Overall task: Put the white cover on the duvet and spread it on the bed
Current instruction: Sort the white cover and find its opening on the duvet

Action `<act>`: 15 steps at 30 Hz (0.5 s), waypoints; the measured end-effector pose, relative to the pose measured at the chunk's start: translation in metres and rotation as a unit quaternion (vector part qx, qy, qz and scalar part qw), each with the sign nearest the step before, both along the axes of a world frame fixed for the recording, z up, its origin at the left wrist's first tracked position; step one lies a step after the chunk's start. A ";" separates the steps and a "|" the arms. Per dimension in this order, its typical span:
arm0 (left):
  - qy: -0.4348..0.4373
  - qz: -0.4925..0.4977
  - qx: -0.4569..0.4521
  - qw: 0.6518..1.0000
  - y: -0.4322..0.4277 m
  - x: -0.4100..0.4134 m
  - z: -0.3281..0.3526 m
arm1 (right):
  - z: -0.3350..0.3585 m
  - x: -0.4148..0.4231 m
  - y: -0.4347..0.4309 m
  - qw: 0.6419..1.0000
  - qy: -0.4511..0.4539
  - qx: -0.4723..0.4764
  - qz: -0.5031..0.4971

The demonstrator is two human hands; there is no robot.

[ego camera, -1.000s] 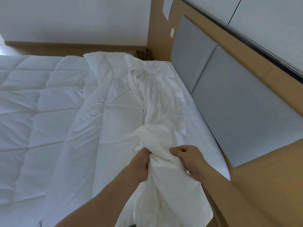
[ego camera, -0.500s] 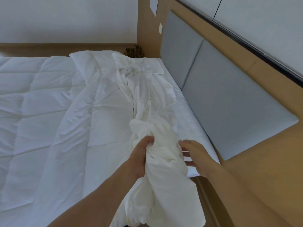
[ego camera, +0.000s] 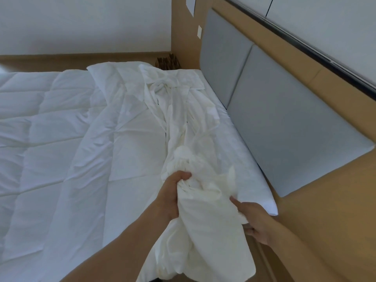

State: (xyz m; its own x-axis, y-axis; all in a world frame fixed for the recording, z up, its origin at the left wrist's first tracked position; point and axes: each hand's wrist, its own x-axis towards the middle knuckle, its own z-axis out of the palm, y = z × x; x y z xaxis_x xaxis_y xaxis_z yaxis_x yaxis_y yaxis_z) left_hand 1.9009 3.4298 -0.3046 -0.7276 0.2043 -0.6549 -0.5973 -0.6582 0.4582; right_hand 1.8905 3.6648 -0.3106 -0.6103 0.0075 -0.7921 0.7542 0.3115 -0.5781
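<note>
Head view | your left hand [ego camera: 175, 195] is clutching the bunched white cover [ego camera: 207, 220] | your right hand [ego camera: 255, 219] is pinching its edge | duvet [ego camera: 61, 139] is lying alongside

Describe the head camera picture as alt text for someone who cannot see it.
Two bare hands hold a bunched white cover: the left hand grips a fistful, the right hand holds its side. The cover trails away over a quilted white duvet, beside a grey padded headboard.

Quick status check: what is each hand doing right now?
Left hand: closed, gripping the bunched white cover.
Right hand: closed on the side of the white cover, fingers partly hidden by the cloth.
</note>
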 end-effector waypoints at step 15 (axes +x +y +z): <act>-0.020 -0.056 -0.066 0.996 0.009 0.010 0.000 | 0.029 -0.010 -0.052 0.971 0.232 -0.037 0.047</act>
